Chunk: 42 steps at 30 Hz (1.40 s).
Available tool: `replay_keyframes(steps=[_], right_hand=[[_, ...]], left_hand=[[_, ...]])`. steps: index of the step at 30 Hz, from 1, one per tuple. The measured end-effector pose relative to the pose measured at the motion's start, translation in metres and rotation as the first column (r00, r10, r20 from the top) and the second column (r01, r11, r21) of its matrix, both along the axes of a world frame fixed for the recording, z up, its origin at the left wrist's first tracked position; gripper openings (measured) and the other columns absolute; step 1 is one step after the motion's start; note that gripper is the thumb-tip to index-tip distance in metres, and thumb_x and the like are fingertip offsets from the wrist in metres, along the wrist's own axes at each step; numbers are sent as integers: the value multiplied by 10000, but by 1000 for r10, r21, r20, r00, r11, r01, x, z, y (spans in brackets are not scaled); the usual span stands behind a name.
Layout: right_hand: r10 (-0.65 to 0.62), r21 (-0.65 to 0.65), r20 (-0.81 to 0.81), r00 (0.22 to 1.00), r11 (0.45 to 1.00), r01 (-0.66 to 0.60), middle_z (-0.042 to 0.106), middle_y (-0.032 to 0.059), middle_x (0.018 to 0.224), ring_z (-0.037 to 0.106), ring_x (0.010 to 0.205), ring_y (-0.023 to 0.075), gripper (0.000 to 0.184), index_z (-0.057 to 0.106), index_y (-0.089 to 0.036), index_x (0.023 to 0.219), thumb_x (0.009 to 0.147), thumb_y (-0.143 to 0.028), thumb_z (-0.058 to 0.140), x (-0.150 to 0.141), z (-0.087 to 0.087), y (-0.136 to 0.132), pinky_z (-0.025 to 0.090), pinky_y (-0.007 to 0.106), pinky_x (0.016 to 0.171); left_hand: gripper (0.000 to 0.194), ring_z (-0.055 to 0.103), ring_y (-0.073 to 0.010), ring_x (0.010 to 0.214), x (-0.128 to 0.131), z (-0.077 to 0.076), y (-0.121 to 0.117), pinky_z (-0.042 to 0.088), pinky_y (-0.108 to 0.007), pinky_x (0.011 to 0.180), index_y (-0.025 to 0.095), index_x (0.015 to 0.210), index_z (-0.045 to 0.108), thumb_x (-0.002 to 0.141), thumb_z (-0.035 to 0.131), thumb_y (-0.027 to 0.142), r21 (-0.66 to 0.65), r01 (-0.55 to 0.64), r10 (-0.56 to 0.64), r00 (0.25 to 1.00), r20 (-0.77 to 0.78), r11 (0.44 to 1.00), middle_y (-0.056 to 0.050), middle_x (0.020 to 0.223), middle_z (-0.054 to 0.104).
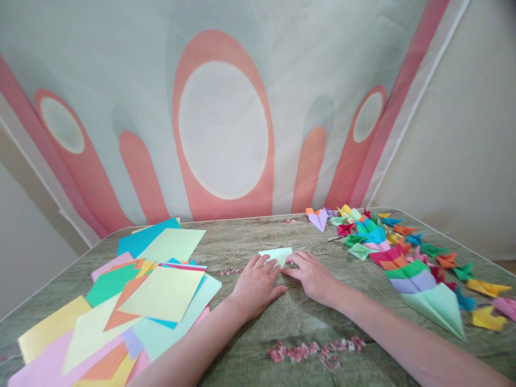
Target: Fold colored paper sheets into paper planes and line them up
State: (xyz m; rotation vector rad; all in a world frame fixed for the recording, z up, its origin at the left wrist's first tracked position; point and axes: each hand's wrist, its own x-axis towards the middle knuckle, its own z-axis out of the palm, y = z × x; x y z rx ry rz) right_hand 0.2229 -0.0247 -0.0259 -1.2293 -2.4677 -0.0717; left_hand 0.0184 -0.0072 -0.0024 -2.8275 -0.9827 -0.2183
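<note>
As one folded paper (281, 255) lies on the table (242, 236), left hand (256, 285) loosely spread on it, right hand (312, 277) half-curled, grip unclear, uncountable overlapping sheets (163, 295) to its left, three nested planes (437, 307) rightward

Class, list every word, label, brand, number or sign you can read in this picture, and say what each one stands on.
There are none: no readable text shows on the wall hanging, the table, the loose paper sheets or the small paper at the hands.
The folded papers show no lettering either, though the farther ones are too small to be sure.
</note>
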Motion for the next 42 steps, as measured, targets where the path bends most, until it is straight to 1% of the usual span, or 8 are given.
replay_keyframes(steps=[6,10,15,21,26,33,37,42], right_hand=[[-34,-51,123,992,998,41,577,48,1013,426,1038,205,241,675,-275,985,883,-165,487,8,20,-1,306,352,801],[-39,-61,163,986,997,50,597,43,953,453,995,198,196,681,-253,950,880,-196,507,8,26,-2,308,346,758],[-62,4,127,990,998,62,607,57,982,467,1006,199,212,677,-209,943,899,-197,469,4,16,-5,334,347,796],[-14,-3,70,997,1000,15,586,75,1138,435,1100,199,300,576,-171,1154,883,-136,453,-2,4,-5,335,340,906],[-15,-47,119,993,999,20,587,76,1153,446,1092,200,299,573,-181,1160,896,-156,435,-6,9,-5,339,347,899],[-23,-75,191,981,996,37,592,78,1142,439,1106,194,266,595,-181,1116,900,-174,441,-8,16,-5,315,355,904],[-12,-81,204,979,996,29,593,76,1140,435,1111,197,270,595,-179,1113,903,-164,425,-7,19,-4,309,359,897],[-8,-75,194,981,997,23,599,72,1132,445,1104,198,282,590,-184,1125,897,-146,428,-6,18,-3,318,356,881]], left_hand=[[509,372,-271,1226,-1,-2,1,232,-434,1042,179,1211,504,882,360,540,6,6,-6,1000,-6,1000,-71,1257,526],[506,369,-269,1231,-1,-2,1,228,-437,1045,185,1220,497,883,357,537,3,3,-3,1000,-11,1000,-74,1270,516],[506,362,-271,1237,-1,1,1,226,-439,1049,181,1223,497,877,380,531,-13,3,-3,1000,-18,1000,-76,1267,516],[510,295,-281,1284,-1,2,-2,220,-454,1054,206,1206,512,862,383,560,-10,-29,29,999,28,1000,-96,1300,473],[517,281,-284,1297,-2,5,-5,214,-464,1060,224,1212,512,863,362,574,-8,-58,58,998,19,998,-98,1328,446],[518,228,-291,1330,-9,6,-10,177,-499,1066,273,1264,475,862,363,578,36,-88,90,994,-62,995,-71,1395,389],[443,266,-284,1317,-8,7,-13,177,-488,1066,261,1210,537,859,440,514,71,-145,153,981,-117,987,-80,1323,480],[385,318,-285,1288,-4,10,-17,210,-471,1056,193,1148,582,839,527,415,78,-148,157,980,-124,986,-113,1222,559]])
